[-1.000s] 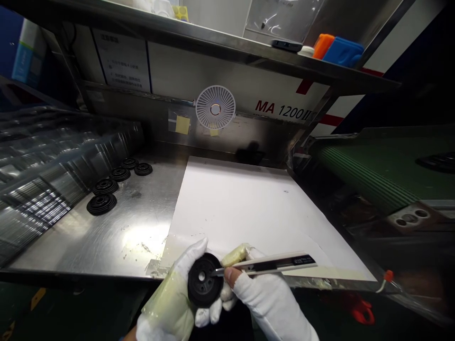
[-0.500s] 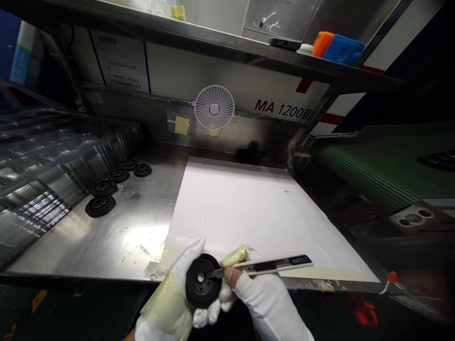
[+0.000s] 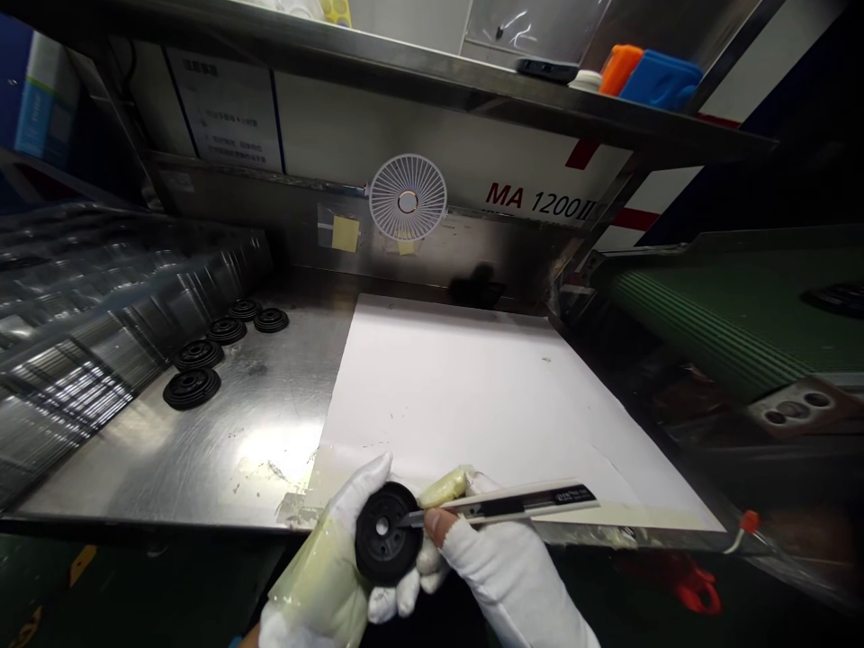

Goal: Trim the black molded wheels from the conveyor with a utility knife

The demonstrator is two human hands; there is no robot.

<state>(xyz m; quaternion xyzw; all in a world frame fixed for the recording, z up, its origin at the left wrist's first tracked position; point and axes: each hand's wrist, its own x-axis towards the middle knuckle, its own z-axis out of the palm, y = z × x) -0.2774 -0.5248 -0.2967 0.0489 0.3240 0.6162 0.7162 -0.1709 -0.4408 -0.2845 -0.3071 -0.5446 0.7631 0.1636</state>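
My left hand (image 3: 330, 567), in a white glove with yellowish tape or film over it, is closed around a round black ringed part (image 3: 383, 553) with a hole in its middle. My right hand (image 3: 503, 562), gloved in white with the thumb tip bare, grips a utility knife (image 3: 526, 504) with a pale body and a dark slider strip. The knife's blade points left and its tip rests at the face of the black part, near the centre hole. Yellow wrapping covers one right finger. Both hands are held at the front edge of the bench.
A white sheet (image 3: 459, 387) lies on the metal bench (image 3: 270, 405). Several black ringed parts (image 3: 193, 387) sit at left beside stacked clear plastic trays (image 3: 121, 333). A small fan (image 3: 408, 200) stands at the back under a shelf (image 3: 432, 67). To the right runs a green conveyor (image 3: 729, 315).
The hands, black part and knife hold almost the same pose, with the blade tip still at the part. The whole view has shifted slightly.
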